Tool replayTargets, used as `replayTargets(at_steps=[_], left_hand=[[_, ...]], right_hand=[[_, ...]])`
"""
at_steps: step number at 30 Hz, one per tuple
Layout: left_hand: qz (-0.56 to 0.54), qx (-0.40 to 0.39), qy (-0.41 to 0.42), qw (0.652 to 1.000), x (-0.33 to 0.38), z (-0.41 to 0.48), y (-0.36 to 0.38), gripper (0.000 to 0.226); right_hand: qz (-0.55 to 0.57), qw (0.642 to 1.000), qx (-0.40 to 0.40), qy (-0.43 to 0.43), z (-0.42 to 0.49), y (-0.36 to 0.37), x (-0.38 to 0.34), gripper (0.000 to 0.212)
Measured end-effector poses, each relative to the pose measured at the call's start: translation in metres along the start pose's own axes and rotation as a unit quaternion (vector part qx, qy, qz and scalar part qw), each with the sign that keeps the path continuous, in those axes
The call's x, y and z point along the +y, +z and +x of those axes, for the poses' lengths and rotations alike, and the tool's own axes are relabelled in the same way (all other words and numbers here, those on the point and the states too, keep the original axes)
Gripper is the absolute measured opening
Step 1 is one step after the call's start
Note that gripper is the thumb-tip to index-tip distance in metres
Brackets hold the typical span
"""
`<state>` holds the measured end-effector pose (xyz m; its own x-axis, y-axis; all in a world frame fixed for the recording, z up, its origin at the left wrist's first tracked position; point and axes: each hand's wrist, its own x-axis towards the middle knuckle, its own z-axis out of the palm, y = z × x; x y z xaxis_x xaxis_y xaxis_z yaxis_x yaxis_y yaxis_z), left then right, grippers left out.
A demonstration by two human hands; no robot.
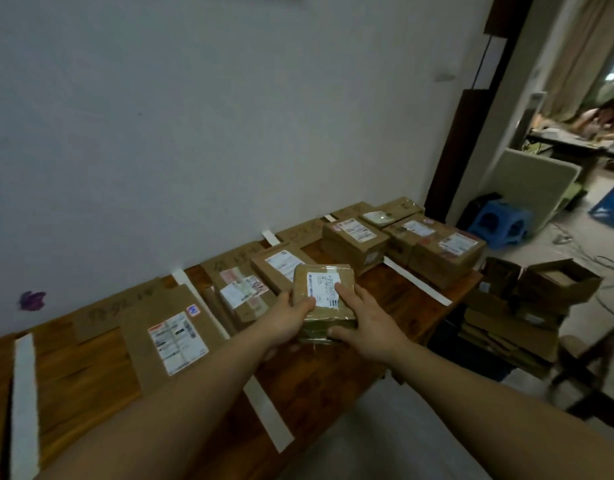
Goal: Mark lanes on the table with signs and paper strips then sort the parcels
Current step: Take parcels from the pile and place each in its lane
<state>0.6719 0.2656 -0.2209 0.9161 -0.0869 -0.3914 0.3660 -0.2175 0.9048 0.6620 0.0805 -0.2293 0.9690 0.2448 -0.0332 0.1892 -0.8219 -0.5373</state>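
Note:
A small taped brown parcel (324, 292) with a white label is held over the wooden table (319, 375) in both hands. My left hand (288, 318) grips its left edge, thumb on top. My right hand (366, 322) holds the right side, index finger stretched across the label and thumb under the near edge. White paper strips (267, 410) (418, 282) (25, 403) divide the table into lanes. Cardboard signs (122, 306) (236, 259) with handwriting lean against the wall. A flat mailer (174, 336) lies in the left lane. Two parcels (243, 292) (281, 266) lie just behind the held one.
More boxes (356, 240) (444, 252) fill the far right lanes. Beyond the table's right end, open and flattened cartons (527, 299) pile up on the floor. A blue stool (499, 223) and a padded chair (530, 181) stand further back. The grey wall (194, 116) borders the table.

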Motion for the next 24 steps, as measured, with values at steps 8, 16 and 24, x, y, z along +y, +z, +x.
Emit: replayTargets(at_steps=[8,16,24], left_hand=[[-0.061,-0.002,-0.031,0.998,0.037,0.094,0.057,0.055],[0.034,0.044,-0.009,0.998,0.06,0.18,0.092,0.049],[0.434,0.128,-0.056,0.89,0.027,0.229,0.051,0.069]], right_hand=[[-0.151,0.989,0.003,-0.013,0.074,-0.037,0.065,0.091],[-0.208,0.972,-0.032,-0.108,0.177,-0.074,0.145,0.077],[-0.247,0.952,-0.075,-0.167,0.248,-0.059,0.163,0.078]])
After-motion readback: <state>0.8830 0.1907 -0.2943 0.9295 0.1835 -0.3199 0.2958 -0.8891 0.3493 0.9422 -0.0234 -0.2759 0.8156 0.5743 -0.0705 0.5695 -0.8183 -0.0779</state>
